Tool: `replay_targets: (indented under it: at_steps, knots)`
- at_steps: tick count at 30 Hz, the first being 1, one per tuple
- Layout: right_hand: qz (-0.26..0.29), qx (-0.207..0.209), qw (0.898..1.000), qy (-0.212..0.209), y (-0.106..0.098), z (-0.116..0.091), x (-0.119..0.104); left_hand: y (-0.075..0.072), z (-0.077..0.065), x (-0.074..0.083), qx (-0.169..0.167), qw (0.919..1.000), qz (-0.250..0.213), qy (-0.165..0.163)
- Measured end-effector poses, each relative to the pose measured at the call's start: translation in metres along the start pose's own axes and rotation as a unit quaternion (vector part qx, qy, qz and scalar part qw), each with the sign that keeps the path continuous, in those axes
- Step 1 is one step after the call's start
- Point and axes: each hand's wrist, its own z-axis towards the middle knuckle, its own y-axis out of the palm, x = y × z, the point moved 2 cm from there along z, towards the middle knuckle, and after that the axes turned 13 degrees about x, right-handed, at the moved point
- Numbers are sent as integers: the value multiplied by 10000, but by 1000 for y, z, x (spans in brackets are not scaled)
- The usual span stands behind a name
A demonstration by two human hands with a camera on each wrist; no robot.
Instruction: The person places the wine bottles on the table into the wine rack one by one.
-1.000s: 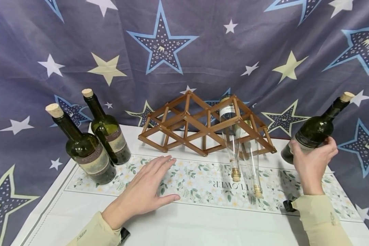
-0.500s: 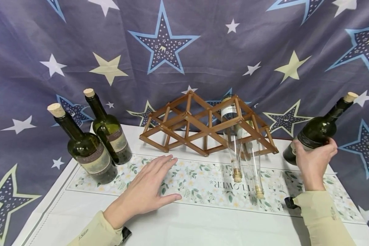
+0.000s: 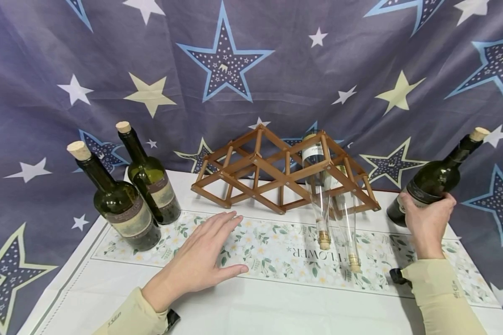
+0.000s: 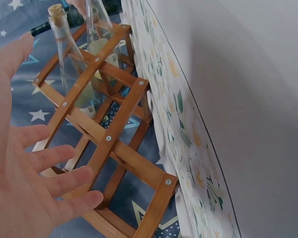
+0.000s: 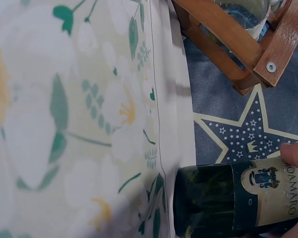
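My right hand point(image 3: 429, 221) grips a dark green corked wine bottle point(image 3: 436, 179) by its body, to the right of the wooden rack point(image 3: 282, 177). In the right wrist view, the cream label of this wine bottle point(image 5: 268, 191) shows beside the thumb, and its base is close to the table runner. My left hand point(image 3: 197, 256) is held with fingers extended and thumb apart over the floral runner, holding nothing. The left wrist view shows the left palm point(image 4: 25, 168) in front of the rack. Two clear corked bottles point(image 3: 318, 200) lie in the rack's right side, necks pointing forward.
Two dark green corked wine bottles point(image 3: 127, 214) stand at the left of the table. A floral runner point(image 3: 272, 251) with printed lettering crosses the white tabletop point(image 3: 285, 307). Behind the rack hangs a blue-grey cloth point(image 3: 276, 88) patterned with stars.
The head view has shifted slightly. My right hand keeps its grip on the wine bottle at the right, and my left hand stays over the runner.
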Motion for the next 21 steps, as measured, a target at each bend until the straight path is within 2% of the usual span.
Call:
replay_targets:
  at_steps: [12, 21]
  knots:
    - [-28, -112, 9999, 65, 1, 0, 2, 0, 0, -1, -8, 10000, 15, -18]
    - [-16, -26, 10000, -25, 0, 1, 5, 1, 0, -1, -48, 10000, 4, -32]
